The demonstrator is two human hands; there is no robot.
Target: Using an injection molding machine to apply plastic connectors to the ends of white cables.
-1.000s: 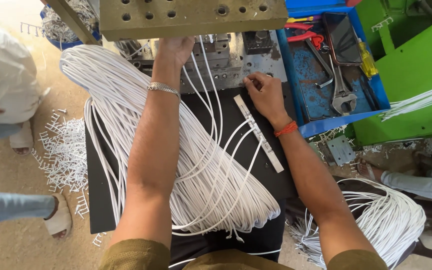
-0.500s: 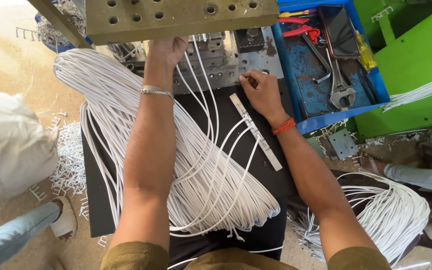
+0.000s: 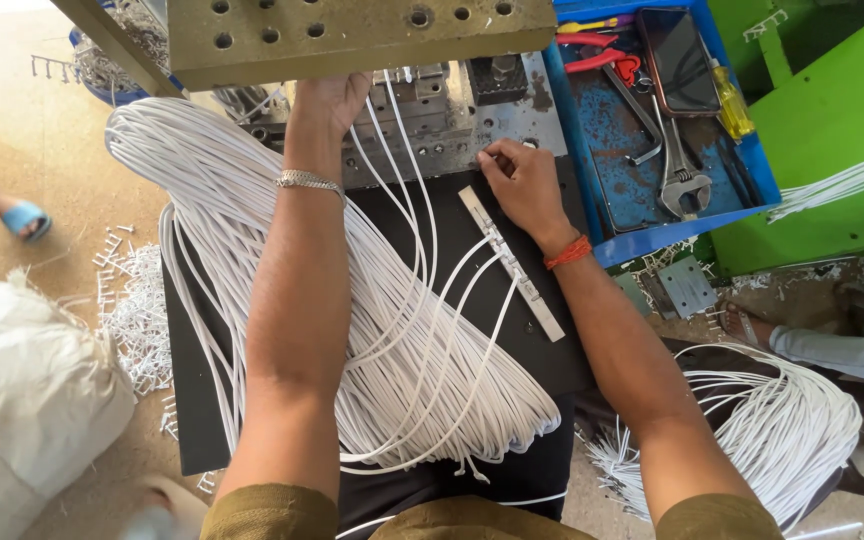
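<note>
On the black tabletop [image 3: 202, 400] beneath our arms lies a big bundle of white cords [image 3: 252, 250], looped from the upper left down to the lower middle. Our left hand [image 3: 327, 100] reaches over this bundle to the grey metal die block [image 3: 432, 130], where several single cords run up from the bundle right beside it. Its fingers pass under the drilled olive metal plate [image 3: 352, 35], so we cannot tell whether they are spread or pinching anything. Our right hand [image 3: 517, 180] rests at the near edge of the die block with the fingers curled together and the tips pressed down; a thin white cord end seems to sit under them, but it is too small to be sure. Just below this hand a narrow pale metal strip [image 3: 512, 265] lies slanted on the tabletop, its top end close to the wrist. Right of the hand stands a blue tool tray [image 3: 602, 140] with a wrench [image 3: 677, 170]. A second white cord bundle [image 3: 772, 430] lies low at the right, partly hidden by our right forearm.
</note>
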